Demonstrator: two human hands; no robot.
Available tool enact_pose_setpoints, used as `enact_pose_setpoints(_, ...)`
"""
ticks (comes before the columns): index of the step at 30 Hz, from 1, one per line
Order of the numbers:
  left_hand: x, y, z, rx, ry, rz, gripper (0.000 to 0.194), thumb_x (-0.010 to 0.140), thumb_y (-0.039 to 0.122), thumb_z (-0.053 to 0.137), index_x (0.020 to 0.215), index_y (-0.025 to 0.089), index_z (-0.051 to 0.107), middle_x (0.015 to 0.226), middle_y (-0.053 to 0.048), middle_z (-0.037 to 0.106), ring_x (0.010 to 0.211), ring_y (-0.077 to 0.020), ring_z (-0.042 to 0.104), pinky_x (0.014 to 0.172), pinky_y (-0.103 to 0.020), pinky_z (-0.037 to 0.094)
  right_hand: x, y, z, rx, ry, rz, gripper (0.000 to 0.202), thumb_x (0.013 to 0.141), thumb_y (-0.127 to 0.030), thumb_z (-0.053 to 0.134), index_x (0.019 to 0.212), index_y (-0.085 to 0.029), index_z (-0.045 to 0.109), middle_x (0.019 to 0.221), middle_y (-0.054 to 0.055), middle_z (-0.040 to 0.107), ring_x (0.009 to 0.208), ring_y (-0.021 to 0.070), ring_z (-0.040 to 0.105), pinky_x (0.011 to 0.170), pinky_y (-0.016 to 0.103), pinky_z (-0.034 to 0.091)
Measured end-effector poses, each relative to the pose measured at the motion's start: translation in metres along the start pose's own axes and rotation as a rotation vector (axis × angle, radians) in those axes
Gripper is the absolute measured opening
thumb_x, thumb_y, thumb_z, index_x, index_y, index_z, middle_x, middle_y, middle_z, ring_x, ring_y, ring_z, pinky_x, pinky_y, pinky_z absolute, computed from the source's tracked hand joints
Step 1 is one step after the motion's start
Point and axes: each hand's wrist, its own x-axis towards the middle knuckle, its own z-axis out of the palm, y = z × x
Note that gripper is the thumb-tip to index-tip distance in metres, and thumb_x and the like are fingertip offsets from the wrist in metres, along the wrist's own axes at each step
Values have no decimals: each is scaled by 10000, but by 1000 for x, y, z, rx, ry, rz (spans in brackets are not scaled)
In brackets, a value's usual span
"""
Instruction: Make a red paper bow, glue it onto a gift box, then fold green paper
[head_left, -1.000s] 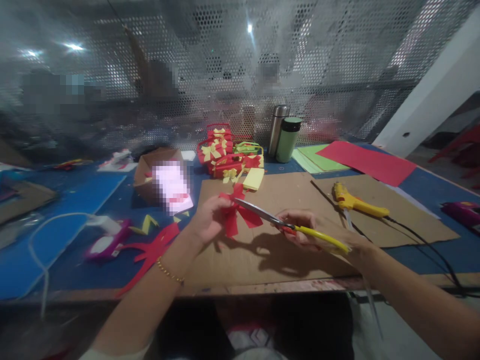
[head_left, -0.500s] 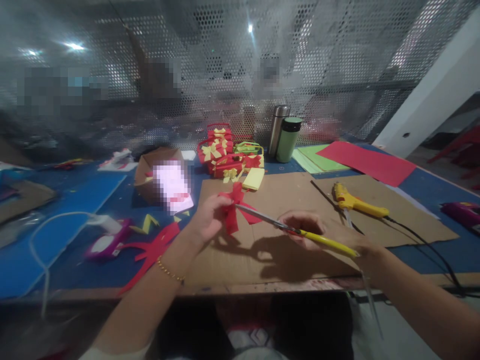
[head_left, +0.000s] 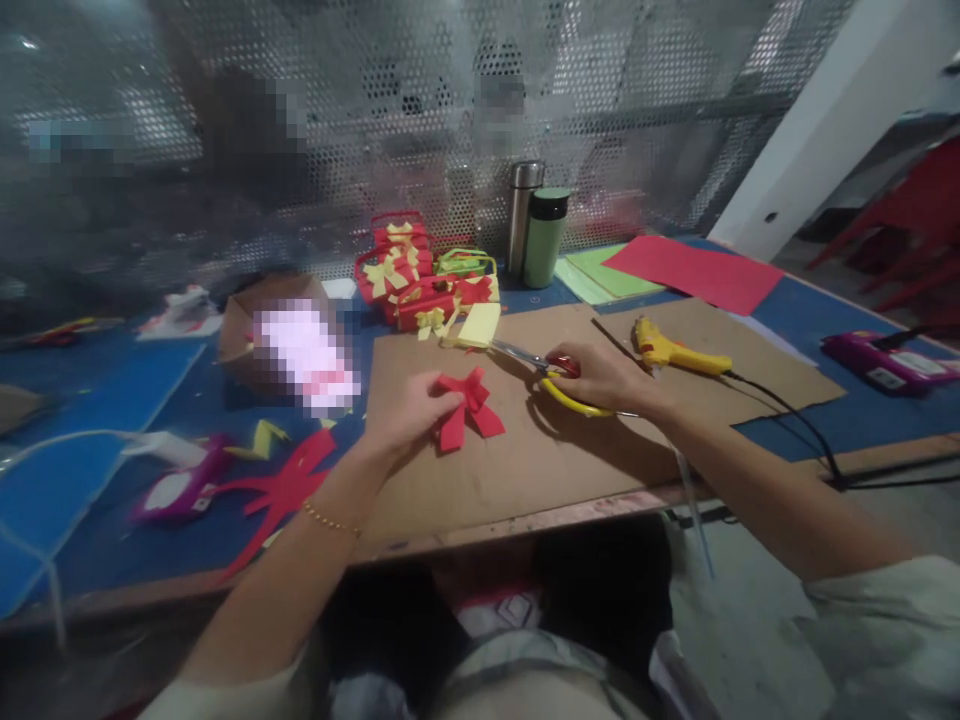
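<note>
Just left of the middle, my left hand point(head_left: 406, 408) pinches a red paper bow point(head_left: 472, 405) by its left loop. The bow's two tails hang down over a brown cardboard sheet point(head_left: 450, 490). My right hand point(head_left: 604, 375) is wrapped round a pair of scissors point(head_left: 523, 354) with yellow and red handles. The blades point left and away from me. Their tips reach the edge of a pale yellow paper piece point(head_left: 480, 324) at the back of the cardboard; I cannot tell if they touch it.
A yellow glue gun point(head_left: 679, 350) lies right on the cardboard, its cord trailing off the front edge. Small red baskets with yellow bows point(head_left: 405, 275), a green bottle point(head_left: 547, 240) and a steel flask point(head_left: 520, 215) stand behind. A phone point(head_left: 307, 350) leans left, near red paper scraps point(head_left: 289, 480).
The scissors have moved away from the bow, toward the yellow paper, and their grip in my right hand has shifted. My left hand still holds the bow, now lower. The view has tilted.
</note>
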Motion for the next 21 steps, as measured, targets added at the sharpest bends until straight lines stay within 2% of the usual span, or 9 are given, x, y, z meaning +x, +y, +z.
enact_pose_setpoints(2,1,-1,1,106,13,48,107,774,230,719,859,169,697,844,-97,738,784,-201,669,682,-325,510,3,1,3,-46,-20,10,378,869,-425,631,1136,-183,745,888,73,743,770,203,637,622,278,391)
enact_pose_setpoints(5,1,4,2,408,98,112,155,774,222,688,923,182,692,868,-83,734,804,-217,662,703,-343,494,5,4,8,-67,-23,24,371,882,-413,628,1150,-180,735,919,80,752,791,206,649,634,277,396)
enact_pose_setpoints(8,1,13,3,673,160,134,358,752,225,691,1107,176,688,939,-102,736,825,-242,659,717,-361,484,5,5,11,-69,-15,-3,358,891,-398,618,1153,-178,722,933,84,751,781,199,650,644,277,398)
enact_pose_setpoints(10,-1,19,1,779,153,116,488,769,272,697,1244,166,662,994,-125,738,846,-264,664,740,-381,492,3,6,11,-71,-13,-22,359,890,-393,620,1163,-180,715,927,82,748,771,197,648,642,278,395)
enact_pose_setpoints(12,-2,22,-4,886,138,107,522,797,314,678,1297,165,657,1034,-139,739,879,-288,670,787,-411,500,1,5,9,-86,-15,-20,367,887,-402,623,1172,-189,712,917,77,746,770,203,650,633,282,386)
enact_pose_setpoints(16,-3,21,-20,1007,148,218,429,868,314,573,1254,171,696,1088,-142,731,969,-300,677,893,-451,504,-5,2,0,-148,-4,50,371,880,-427,619,1172,-219,714,932,74,755,824,234,676,625,288,376)
enact_pose_setpoints(21,-1,18,-28,959,227,350,285,921,299,506,1006,201,760,1029,-111,731,923,-253,678,899,-427,525,-5,5,-6,-221,-3,153,417,901,-456,576,1245,-247,686,1004,80,774,899,271,704,630,299,383)
